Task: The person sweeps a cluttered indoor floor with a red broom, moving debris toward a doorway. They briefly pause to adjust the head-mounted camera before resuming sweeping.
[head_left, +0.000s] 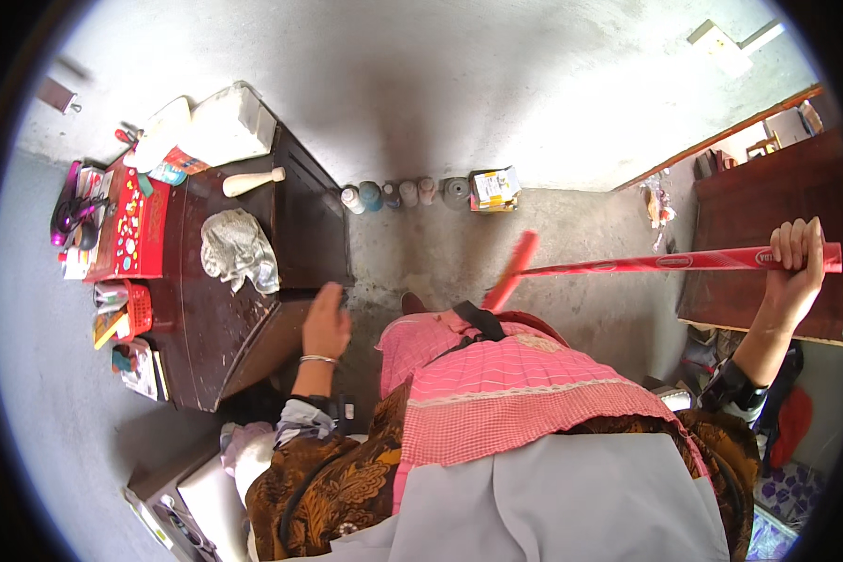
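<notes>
the red pole [628, 264] spans centre right, its red head [512, 272] near mid-frame; the right hand [793, 248] clasps its outer end, probably for reach. the left hand [327, 321], well apart, hangs empty by the centre-left cabinet [307, 220]. upper-centre bottles [371, 196] line the wall [496, 103], likely for clearance.

Wall [571, 122]: bright, overexposed right of centre; soft dark shadow [406, 103] down the middle.
Floor [581, 225]: duller, moderately lit.
Red handle [721, 259]: pale sheen on shaft.
Left hand [326, 323]: slightly soft.
Desk [187, 323]: edges bowed by fisheye distortion; front panel dim.
Rim: black vignette, bluish fringe.
</notes>
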Demonstrator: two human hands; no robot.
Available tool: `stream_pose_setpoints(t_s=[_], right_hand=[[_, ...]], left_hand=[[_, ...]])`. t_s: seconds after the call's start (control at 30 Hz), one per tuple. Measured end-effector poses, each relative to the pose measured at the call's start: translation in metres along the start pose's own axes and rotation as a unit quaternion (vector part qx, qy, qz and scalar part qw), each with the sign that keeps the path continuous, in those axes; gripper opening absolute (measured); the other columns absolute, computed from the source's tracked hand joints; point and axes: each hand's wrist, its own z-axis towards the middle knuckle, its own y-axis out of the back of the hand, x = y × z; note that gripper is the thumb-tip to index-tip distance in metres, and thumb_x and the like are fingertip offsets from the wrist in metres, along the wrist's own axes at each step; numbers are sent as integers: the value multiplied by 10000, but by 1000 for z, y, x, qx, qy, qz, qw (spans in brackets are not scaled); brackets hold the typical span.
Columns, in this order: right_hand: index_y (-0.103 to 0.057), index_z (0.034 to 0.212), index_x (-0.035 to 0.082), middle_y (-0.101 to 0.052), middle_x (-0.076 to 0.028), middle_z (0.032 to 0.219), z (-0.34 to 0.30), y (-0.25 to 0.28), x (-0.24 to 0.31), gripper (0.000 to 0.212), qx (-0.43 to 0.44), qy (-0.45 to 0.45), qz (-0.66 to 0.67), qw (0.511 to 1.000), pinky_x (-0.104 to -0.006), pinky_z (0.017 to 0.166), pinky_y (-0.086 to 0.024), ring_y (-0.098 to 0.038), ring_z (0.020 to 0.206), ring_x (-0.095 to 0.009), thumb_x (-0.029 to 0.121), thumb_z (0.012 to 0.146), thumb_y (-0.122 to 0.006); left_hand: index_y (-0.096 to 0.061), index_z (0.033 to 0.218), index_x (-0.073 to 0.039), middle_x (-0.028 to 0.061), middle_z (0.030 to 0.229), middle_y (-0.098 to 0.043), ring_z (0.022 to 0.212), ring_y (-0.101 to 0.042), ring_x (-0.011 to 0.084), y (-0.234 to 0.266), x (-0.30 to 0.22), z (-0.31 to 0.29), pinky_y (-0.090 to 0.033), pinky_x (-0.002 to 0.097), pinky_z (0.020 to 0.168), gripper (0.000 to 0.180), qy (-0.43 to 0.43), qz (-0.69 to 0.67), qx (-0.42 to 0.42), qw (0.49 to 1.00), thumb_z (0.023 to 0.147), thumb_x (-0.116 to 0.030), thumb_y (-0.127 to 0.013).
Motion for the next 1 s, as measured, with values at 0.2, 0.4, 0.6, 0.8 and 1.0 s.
stream_pose_setpoints(t_s=[0.2, 0.4, 0.6, 0.8, 1.0], right_hand=[[-309, 657, 119, -268, 42, 555, -45, -3, -15, 300, 123, -25, 190, 974, -214, 470, -261, -240, 472, -60, 157, 930, -430], [-316, 688, 115, -336, 29, 548, -70, -43, -25, 281, 213, 4, 233, 949, -209, 414, -286, -283, 453, -57, 190, 949, -391], [-392, 827, 75, -363, -2, 688, -63, -95, -32, 153, 271, -54, 202, 939, -229, 493, -305, -328, 554, -89, 188, 920, -439], [-493, 1008, -1, -444, -27, 802, -19, -95, -36, 146, 248, 57, -51, 966, -230, 597, -381, -417, 659, -101, 102, 920, -438], [-616, 881, -2, -530, -115, 584, 5, -116, -31, 165, 521, -23, -552, 651, -271, 468, -383, -500, 487, -221, -49, 755, -518]], left_hand=[[-411, 1262, -44, 150, 1277, -464, 1140, -477, 320, -60, -120, -5, -432, 380, 921, 528, -96, -101, 161, 977, 764, -102, -577], [-292, 1353, -42, 151, 1324, -401, 1191, -425, 315, -74, -187, 32, -384, 356, 972, 735, -177, -132, 94, 971, 718, -115, -656], [-401, 1255, -122, 173, 955, -601, 866, -572, 369, -91, -172, 59, -458, 435, 714, 547, -82, -199, 139, 967, 767, -161, -645], [-467, 1119, -149, 167, 761, -617, 712, -589, 384, -122, -143, 55, -459, 455, 600, 370, -48, -179, 172, 967, 817, -308, -609], [-472, 1102, -136, 167, 767, -621, 729, -596, 375, -151, -127, 66, -460, 451, 614, 373, -95, -204, 232, 946, 826, -354, -598]])
